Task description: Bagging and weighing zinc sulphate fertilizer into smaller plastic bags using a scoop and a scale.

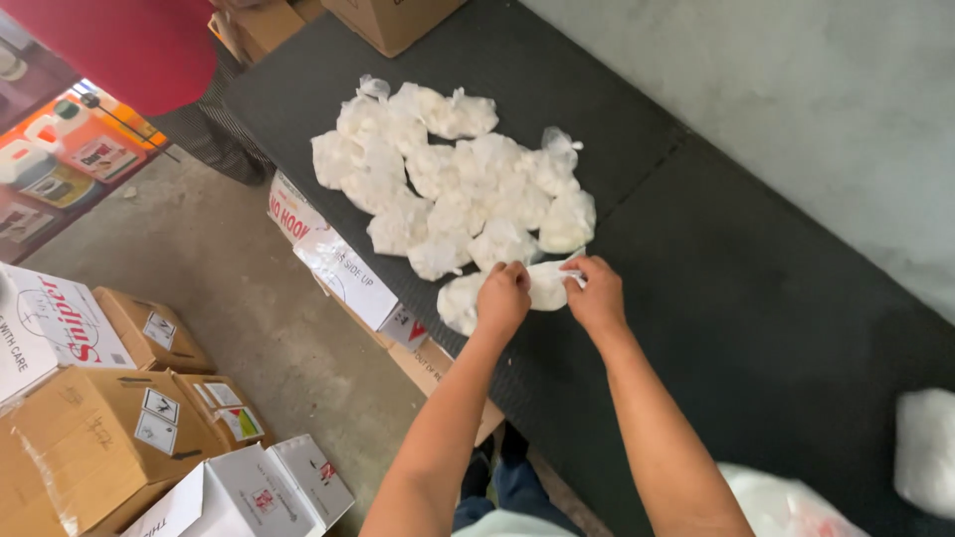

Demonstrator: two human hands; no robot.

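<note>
Both my hands rest on a small clear plastic bag of white powder [545, 288] lying on the black mat-covered table [756, 298]. My left hand [502, 296] presses its left part. My right hand [597, 293] pinches the bag's twisted neck at its right end. Just beyond sits a pile of several similar tied white bags [453, 179], touching one another.
A large white plastic bag [786, 502] lies at the table's near edge, and another white bundle [925, 447] at the right. Cardboard boxes [109, 428] and white cartons [348, 268] stand on the concrete floor to the left. A brown box [393, 20] sits at the table's far end.
</note>
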